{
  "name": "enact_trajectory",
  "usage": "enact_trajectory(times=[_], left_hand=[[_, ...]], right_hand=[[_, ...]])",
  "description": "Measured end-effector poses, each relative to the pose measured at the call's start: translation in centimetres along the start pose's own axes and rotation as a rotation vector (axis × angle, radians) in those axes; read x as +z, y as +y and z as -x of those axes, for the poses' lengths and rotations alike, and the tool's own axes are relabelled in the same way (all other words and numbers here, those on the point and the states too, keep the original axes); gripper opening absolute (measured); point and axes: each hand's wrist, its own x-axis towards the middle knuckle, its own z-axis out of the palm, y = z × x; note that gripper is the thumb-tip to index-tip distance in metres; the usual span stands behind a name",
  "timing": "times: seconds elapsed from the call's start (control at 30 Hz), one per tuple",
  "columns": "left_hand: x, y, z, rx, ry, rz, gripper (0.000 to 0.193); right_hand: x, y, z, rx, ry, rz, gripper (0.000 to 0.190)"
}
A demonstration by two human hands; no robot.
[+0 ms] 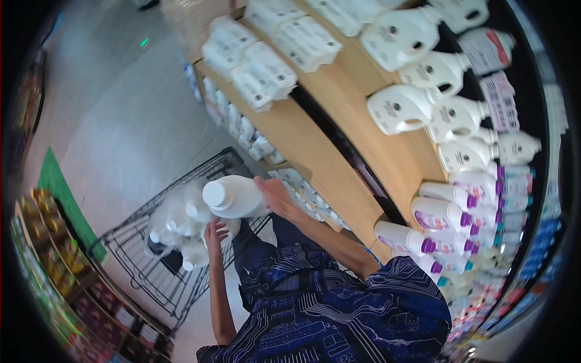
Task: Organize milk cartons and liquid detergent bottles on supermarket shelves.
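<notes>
A white plastic bottle (pixel 245 196) with a white cap tilts over the shopping cart, gripped near its far end from the cap by my right hand (pixel 274 195). Just below the cap is my left hand (pixel 215 233), its fingers apart. It is beside another white bottle (pixel 230 229), partly hidden behind the hand and the raised bottle; whether they touch is unclear. Several white-capped bottles, some seemingly in clear plastic wrap (pixel 177 213), lie in the black wire cart (pixel 150 267).
To my right, wooden shelves (pixel 331 159) carry white handled jugs (pixel 404 109), purple-capped bottles (pixel 438 213) and wrapped white packs (pixel 258 72). A price sign (pixel 499 102) stands among the jugs. At left are a display of packaged goods (pixel 59 254) and a green floor strip (pixel 68 199).
</notes>
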Motion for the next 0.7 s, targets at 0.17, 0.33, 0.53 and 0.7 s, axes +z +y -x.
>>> enact_trajectory(times=[0.17, 0.33, 0.53, 0.7], left_hand=[[17.4, 9.7, 2.2, 0.064, -0.345, 0.092, 0.067], [30.4, 10.3, -0.5, 0.015, -0.617, -0.053, 0.066], [38.9, 10.7, 3.4, 0.239, -0.635, -0.252, 0.056], [34.6, 7.2, 3.1, 0.11, -0.455, -0.223, 0.044]], right_hand=[[-13.4, -2.4, 5.6, -0.231, 0.367, -0.324, 0.068], [-26.2, -0.4, 6.3, -0.342, 0.531, -0.5, 0.062], [-38.9, 3.3, 2.2, -0.29, 0.74, -0.515, 0.058], [-45.9, 5.1, 1.1, -0.305, 0.801, -0.644, 0.052]])
